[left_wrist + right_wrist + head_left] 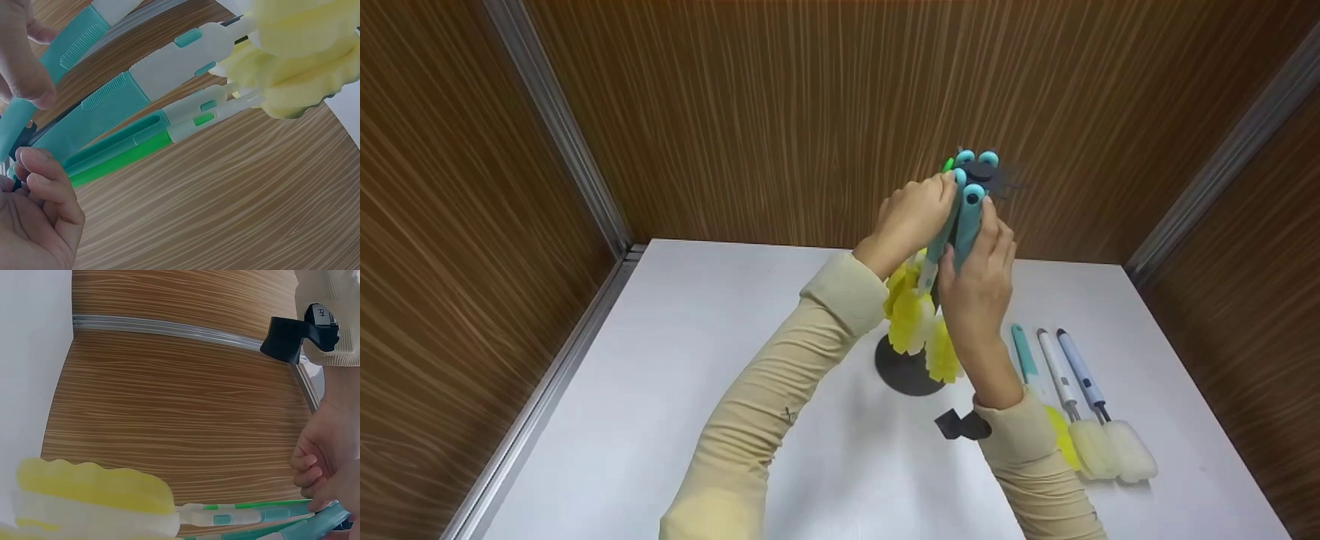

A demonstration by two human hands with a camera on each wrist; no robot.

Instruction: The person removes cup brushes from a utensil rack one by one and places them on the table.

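Table's left half (697, 360) lies open; three loose brushes (1080, 397) crowd the right side.

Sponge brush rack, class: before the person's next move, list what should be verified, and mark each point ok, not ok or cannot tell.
1. Right hand holds the teal brush by its handle: ok.
2. Left hand is at the rack top: ok.
3. Teal brush's end is seated on the rack top: cannot tell.
4. Rack base rests flat on the white table: ok.
5. Yellow sponge heads of the hung brushes hang above the base: ok.
6. Three brushes lie on the table to the right, apart from the base: ok.
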